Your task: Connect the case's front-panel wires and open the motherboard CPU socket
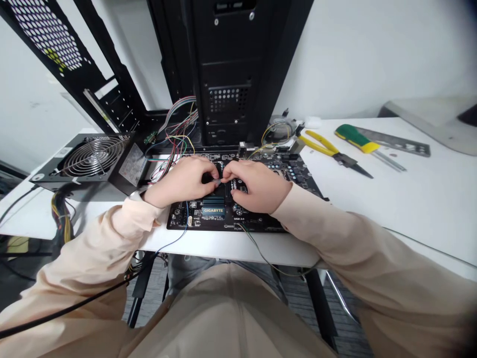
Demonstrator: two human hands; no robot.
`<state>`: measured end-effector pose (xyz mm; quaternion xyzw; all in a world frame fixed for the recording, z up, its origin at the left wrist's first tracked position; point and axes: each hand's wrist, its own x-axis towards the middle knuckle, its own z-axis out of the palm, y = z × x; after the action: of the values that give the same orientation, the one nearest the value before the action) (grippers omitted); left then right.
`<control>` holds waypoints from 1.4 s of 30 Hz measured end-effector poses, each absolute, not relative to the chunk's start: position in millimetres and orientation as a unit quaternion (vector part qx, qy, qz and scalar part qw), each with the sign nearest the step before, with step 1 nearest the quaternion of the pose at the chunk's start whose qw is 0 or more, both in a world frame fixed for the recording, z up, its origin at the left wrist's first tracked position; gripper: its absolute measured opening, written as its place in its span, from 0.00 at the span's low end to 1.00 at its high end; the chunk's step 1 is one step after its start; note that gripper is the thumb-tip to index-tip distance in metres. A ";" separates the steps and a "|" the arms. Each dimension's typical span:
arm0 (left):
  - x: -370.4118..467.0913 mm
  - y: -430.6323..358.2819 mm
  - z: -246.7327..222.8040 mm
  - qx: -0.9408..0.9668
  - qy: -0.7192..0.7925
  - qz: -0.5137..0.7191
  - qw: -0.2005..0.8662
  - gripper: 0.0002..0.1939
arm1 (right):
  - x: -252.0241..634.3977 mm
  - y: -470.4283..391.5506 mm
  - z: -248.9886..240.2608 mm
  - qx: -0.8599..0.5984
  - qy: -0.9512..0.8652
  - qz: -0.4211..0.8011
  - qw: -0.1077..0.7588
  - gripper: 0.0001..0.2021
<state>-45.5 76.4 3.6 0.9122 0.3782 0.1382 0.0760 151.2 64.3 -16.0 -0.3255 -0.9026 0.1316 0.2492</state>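
A black motherboard lies flat on the white table, with a dark heatsink marked GIGABYTE near its front left. Over the board's middle, my left hand has its thumb and fingertips pinched on a small greyish piece whose nature is unclear. Close beside it, my right hand is curled, its thumb and index fingertips at the same piece. What the right fingers hold, if anything, is too small to make out. A thin green wire runs from the board's front edge, and a blue wire passes left of the heatsink.
A black computer case stands behind the board. The power supply is at left, with coloured wires nearby. Yellow-handled pliers, a green-and-yellow screwdriver and a metal strip lie at right.
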 end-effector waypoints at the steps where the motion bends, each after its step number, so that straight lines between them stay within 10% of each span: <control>1: -45.4 76.4 3.3 0.910 0.381 0.141 0.083 0.07 | 150.5 64.3 -16.2 -0.326 -0.903 0.133 0.245 0.13; 16: -43.8 75.0 -0.6 0.882 0.434 0.142 0.115 0.08 | 143.3 62.3 -13.2 -0.343 -0.897 0.153 0.233 0.13; 25: -46.9 76.4 -0.3 0.865 0.470 0.151 0.089 0.09 | 155.0 68.1 3.7 -0.382 -0.685 0.404 0.471 0.09; 42: -39.2 69.4 8.9 0.847 0.487 0.213 -0.025 0.17 | 156.1 47.5 17.0 -0.119 -0.496 0.776 0.371 0.21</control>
<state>-39.2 69.4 8.9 0.8467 0.4870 0.2129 -0.0246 156.1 47.5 17.0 -0.1193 -0.4961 0.7757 0.3714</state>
